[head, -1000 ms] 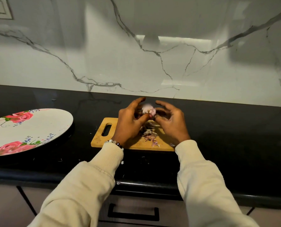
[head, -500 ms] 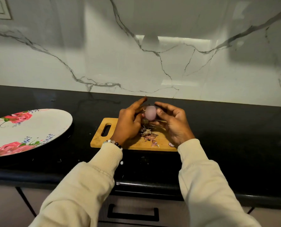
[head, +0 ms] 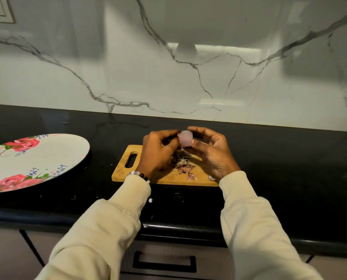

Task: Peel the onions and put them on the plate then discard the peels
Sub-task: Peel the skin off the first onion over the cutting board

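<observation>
Now onion [head: 185, 138]: pale pink, smooth, peeled.

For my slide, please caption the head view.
Both hands hold a peeled onion above peels on the cutting board.

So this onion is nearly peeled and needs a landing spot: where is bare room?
The plate left of the cutting board is bare. Dark counter right of the board is open. The board's middle is crowded with peels under both hands.
</observation>
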